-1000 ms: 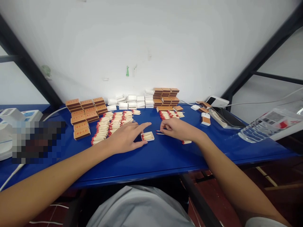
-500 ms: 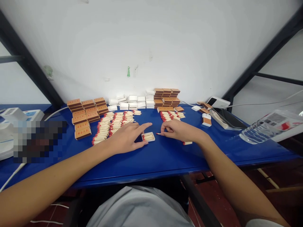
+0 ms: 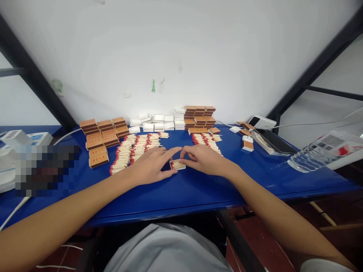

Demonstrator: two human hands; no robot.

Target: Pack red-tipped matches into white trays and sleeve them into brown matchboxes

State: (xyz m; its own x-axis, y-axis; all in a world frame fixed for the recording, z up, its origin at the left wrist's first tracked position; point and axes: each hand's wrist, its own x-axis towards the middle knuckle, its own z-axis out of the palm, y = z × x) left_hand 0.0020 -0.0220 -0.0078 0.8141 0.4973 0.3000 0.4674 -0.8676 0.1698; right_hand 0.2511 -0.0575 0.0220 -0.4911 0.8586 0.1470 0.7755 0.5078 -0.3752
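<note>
A small white matchbox tray (image 3: 182, 168) with red-tipped matches (image 3: 176, 164) in it lies on the blue table between my hands. My left hand (image 3: 151, 165) holds the tray at its left end, the thumb along the near side and the index finger stretched above the far side. Thumb and fingers of my right hand (image 3: 200, 159) are pinched together at the tray's right end on a matchstick, now mostly hidden by the fingers. Rows of loose matches (image 3: 136, 149) lie beyond my left hand, and another heap of matches (image 3: 207, 140) lies behind my right hand.
Orange matchboxes (image 3: 102, 140) are stacked at the left, with more matchboxes (image 3: 200, 116) against the wall. White trays (image 3: 159, 122) stand between them. A power strip (image 3: 36, 139) sits far left; a white device (image 3: 262, 122) and a plastic water bottle (image 3: 314, 153) are at right.
My right hand has moved left with a matchstick, from beside the tray to its right end. My left hand and the tray have stayed in place.
</note>
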